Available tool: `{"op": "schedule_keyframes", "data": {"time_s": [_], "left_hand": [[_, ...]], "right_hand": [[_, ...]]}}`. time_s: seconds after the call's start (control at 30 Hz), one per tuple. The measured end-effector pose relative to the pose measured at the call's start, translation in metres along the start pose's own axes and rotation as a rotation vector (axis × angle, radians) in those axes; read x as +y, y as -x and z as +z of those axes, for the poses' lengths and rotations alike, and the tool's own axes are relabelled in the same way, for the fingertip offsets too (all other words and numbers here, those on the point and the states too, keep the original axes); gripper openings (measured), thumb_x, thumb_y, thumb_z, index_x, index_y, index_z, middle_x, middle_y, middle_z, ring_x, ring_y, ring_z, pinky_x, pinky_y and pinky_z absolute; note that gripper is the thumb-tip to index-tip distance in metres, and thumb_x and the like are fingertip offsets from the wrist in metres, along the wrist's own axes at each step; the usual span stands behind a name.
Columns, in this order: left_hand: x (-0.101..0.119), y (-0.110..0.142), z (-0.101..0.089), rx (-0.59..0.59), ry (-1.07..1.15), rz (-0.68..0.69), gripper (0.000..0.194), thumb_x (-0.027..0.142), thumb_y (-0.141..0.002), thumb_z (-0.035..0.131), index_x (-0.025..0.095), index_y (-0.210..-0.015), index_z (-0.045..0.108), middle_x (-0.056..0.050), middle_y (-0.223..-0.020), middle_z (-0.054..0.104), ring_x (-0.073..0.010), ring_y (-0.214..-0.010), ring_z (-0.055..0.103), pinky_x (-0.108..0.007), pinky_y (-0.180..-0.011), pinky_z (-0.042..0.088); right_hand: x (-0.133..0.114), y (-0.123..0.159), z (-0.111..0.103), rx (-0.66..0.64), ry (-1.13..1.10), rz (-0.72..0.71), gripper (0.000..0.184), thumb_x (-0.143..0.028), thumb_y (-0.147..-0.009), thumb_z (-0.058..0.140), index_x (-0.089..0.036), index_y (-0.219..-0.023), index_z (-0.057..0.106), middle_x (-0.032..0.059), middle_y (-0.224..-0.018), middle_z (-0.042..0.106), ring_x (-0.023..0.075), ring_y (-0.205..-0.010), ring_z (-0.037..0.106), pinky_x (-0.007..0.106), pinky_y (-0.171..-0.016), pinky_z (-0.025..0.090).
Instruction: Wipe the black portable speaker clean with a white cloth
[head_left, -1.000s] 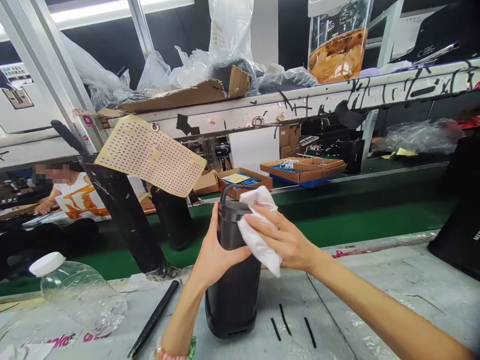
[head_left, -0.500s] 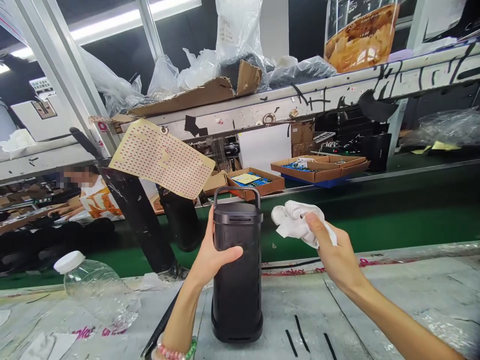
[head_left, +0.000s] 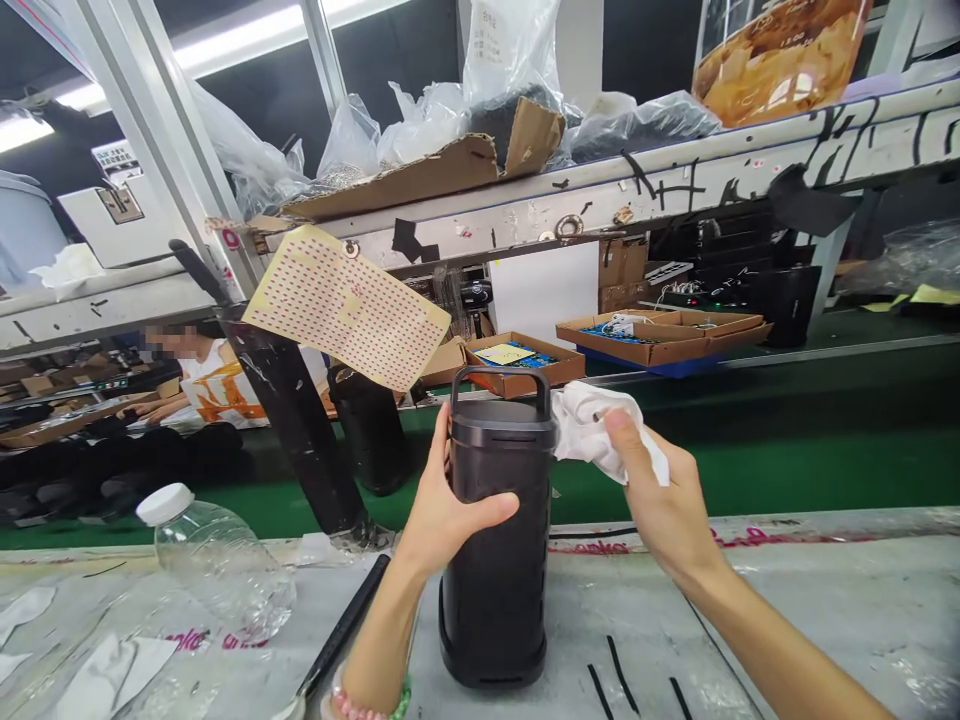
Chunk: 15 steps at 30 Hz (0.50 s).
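L→R: clear plastic bottle [head_left: 221,572], white cap, on worktop [head_left: 817,610]; black rod [head_left: 343,622] just beside L wrist. L hand [head_left: 454,490] holding black cyl. unit w/ top handle [head_left: 495,570], upright on worktop, fingers hidden behind it. R hand [head_left: 664,495] pinching white cloth [head_left: 604,432], partly hidden in grip; cloth–unit contact unclear.

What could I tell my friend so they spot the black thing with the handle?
Find the grey workbench before the green conveyor belt. On it stands a black cylindrical speaker with a loop handle, with the left hand on it and a white cloth beside it. Similar black cylinders stand farther back, untouched.
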<state>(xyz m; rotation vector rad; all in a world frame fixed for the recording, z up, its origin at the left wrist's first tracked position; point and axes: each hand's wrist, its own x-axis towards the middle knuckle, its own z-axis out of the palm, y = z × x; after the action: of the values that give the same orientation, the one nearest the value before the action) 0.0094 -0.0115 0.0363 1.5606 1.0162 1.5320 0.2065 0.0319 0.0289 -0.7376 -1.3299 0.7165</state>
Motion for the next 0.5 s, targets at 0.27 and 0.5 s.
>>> {"op": "schedule_keyframes", "data": {"time_s": [0.27, 0.5], "left_hand": [[0.038, 0.016, 0.026, 0.091, 0.182, -0.110, 0.113, 0.033, -0.063, 0.085, 0.028, -0.150, 0.013, -0.011, -0.128, 0.059, -0.0326, -0.115, 0.059, -0.048, -0.097, 0.049], [0.048, 0.024, 0.030, -0.006, 0.311, -0.144, 0.096, 0.027, -0.065, 0.084, 0.032, -0.143, 0.030, -0.008, -0.121, 0.066, -0.0307, -0.110, 0.064, -0.045, -0.097, 0.051]], "right_hand": [[-0.017, 0.006, -0.022, -0.256, 0.103, 0.299, 0.064, -0.071, -0.084, 0.049, -0.019, -0.117, 0.067, 0.0049, -0.104, 0.067, 0.0247, -0.099, 0.059, 0.031, -0.091, 0.044], [-0.037, 0.019, -0.014, -0.424, 0.078, 0.284, 0.059, -0.065, -0.091, 0.043, -0.027, -0.136, 0.053, -0.0005, -0.133, 0.055, 0.0232, -0.126, 0.046, 0.030, -0.106, 0.036]]}}
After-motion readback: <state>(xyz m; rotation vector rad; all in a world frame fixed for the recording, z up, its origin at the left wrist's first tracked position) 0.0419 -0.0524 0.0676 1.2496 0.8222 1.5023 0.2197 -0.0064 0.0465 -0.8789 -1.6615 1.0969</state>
